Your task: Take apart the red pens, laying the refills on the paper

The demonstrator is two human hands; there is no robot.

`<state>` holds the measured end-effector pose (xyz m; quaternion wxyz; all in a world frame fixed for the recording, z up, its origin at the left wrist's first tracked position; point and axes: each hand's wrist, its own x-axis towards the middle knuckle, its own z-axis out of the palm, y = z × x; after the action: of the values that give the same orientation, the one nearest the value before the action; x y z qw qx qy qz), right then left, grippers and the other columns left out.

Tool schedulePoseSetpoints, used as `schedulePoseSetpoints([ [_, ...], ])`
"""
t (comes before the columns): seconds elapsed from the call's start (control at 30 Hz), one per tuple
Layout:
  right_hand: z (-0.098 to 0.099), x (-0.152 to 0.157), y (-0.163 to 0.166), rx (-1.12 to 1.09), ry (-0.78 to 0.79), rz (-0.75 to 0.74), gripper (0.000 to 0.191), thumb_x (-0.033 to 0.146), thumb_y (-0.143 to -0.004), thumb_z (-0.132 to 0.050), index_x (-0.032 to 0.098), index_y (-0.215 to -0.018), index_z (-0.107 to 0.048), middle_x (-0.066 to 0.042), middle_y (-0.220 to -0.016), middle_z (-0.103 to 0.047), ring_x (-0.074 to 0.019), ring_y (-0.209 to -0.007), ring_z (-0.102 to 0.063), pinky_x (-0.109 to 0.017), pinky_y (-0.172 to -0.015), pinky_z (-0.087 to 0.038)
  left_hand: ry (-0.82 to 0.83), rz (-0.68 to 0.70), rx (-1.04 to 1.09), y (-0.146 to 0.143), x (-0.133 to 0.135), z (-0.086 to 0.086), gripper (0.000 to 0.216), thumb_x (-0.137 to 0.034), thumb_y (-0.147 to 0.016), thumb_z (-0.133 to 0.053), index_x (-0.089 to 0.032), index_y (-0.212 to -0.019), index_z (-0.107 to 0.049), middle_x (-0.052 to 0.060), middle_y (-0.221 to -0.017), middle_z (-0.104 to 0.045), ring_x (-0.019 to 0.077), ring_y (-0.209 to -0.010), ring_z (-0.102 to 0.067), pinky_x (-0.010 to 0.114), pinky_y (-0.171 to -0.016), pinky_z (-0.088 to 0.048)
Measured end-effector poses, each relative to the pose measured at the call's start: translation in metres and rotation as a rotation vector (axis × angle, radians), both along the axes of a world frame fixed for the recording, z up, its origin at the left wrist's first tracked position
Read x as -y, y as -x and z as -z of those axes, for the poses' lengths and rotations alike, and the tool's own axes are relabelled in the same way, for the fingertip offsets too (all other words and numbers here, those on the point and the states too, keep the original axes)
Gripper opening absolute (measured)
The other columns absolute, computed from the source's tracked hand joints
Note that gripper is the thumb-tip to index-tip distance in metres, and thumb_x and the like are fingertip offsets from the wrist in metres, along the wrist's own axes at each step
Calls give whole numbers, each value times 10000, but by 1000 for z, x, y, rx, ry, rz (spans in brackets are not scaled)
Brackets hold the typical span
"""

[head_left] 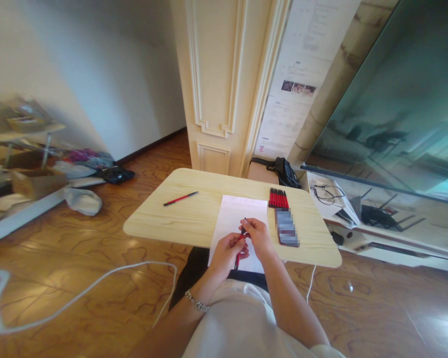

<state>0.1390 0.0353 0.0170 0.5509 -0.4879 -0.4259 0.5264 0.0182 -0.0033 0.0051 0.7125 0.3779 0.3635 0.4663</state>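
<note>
Both my hands hold one red pen (pixel 238 256) over a white sheet of paper (pixel 234 215) on a small light wooden table (pixel 194 219). My left hand (pixel 227 254) is closed round the pen's lower part. My right hand (pixel 259 237) pinches its upper black tip. A silver bracelet (pixel 196 302) sits on my left wrist. A row of several red pens (pixel 279 198) lies to the right of the paper, with a phone (pixel 286 227) just below them. Another single red pen (pixel 180 199) lies at the table's left.
A white cable (pixel 78 296) runs over the wooden floor at the left. Clutter and cloths (pixel 78 199) lie at the far left. A black bag (pixel 285 171) sits behind the table by a cream door. A low white stand (pixel 392 233) with cables is at the right.
</note>
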Motion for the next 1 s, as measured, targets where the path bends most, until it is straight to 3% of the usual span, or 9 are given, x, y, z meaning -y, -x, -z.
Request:
schedulePoseSetpoints([
  [0.3, 0, 4, -7, -155, 63, -159, 334, 452, -739, -639, 153, -882, -678, -62, -785, -672, -120, -613, -564, -251, -594, -422, 49, 61, 76, -3, 5, -6, 296, -410, -747, -671, -148, -868, -604, 66, -779, -626, 160, -689, -607, 328, -675, -518],
  [0.43, -1, 0, -8, -108, 61, -112, 348, 458, -725, -644, 149, -881, -679, -73, -784, -680, -158, -677, -601, -292, -649, -454, 32, 71, 55, -2, 5, -2, 325, -419, -767, -641, -167, -969, -601, 50, -778, -619, 152, -663, -610, 319, -652, -516],
  [0.53, -3, -4, -10, -47, 54, -91, 369, 472, -710, -647, 147, -880, -684, -83, -791, -686, -170, -683, -605, -283, -603, -441, 20, 71, 33, -2, 5, 1, 376, -423, -777, -624, -178, -1060, -586, 41, -763, -604, 143, -636, -599, 309, -629, -512],
  [0.67, -8, -13, -16, 48, 81, -41, 378, 485, -715, -634, 163, -907, -685, -83, -830, -699, -162, -719, -617, -240, -570, -393, 20, 92, 26, 0, 6, 4, 372, -433, -789, -606, -172, -1054, -580, 40, -754, -595, 137, -620, -590, 298, -613, -504],
  [0.87, -14, -44, -30, 1, 91, 57, 387, 469, -674, -672, 161, -908, -678, -80, -858, -695, -123, -631, -597, -220, -549, -392, 36, 111, 31, 1, 6, 5, 356, -430, -784, -612, -168, -1021, -570, 35, -738, -590, 134, -595, -586, 278, -575, -488],
  [1.0, -4, -60, -29, 273, 93, 94, 362, 463, -701, -635, 143, -865, -682, -70, -754, -685, -139, -600, -593, -245, -570, -425, 58, 96, 30, 3, 4, 6, 339, -416, -788, -611, -173, -1019, -563, 28, -733, -587, 136, -599, -589, 276, -565, -490],
])
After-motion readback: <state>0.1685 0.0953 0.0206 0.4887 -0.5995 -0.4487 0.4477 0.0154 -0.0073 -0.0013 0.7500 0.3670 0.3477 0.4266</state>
